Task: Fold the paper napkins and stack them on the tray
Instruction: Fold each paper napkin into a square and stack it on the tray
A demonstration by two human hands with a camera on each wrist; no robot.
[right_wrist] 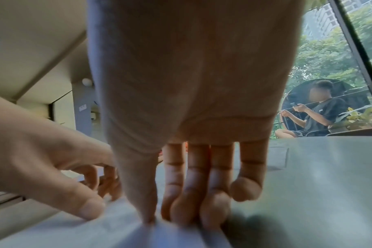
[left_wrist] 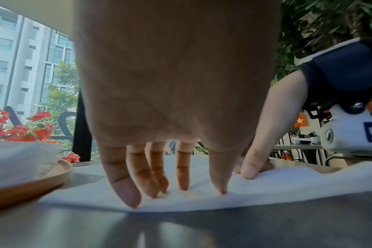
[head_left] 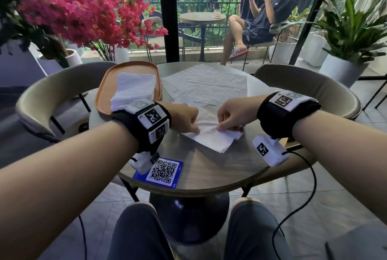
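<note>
A white paper napkin (head_left: 211, 140) (left_wrist: 287, 184) (right_wrist: 74, 234), partly folded and wrinkled, lies on the round table (head_left: 209, 171) between my hands. My left hand (head_left: 188, 119) (left_wrist: 176, 193) presses its spread fingertips down on the napkin's left part. My right hand (head_left: 228, 117) (right_wrist: 170, 218) pinches a raised ridge of the napkin between thumb and fingers. An orange tray (head_left: 104, 92) (left_wrist: 32, 184) sits at the table's left with a stack of folded napkins (head_left: 134, 90) (left_wrist: 17, 159) on it. Unfolded napkins (head_left: 205, 85) lie spread at the far side.
A blue QR card (head_left: 163, 171) lies at the table's near edge. Beige chairs stand left (head_left: 41, 96) and right (head_left: 314, 83). A black cable (head_left: 303, 197) hangs from my right wrist. Beyond the glass a person (head_left: 261, 18) sits outside. Pink flowers (head_left: 73, 8) stand at the back left.
</note>
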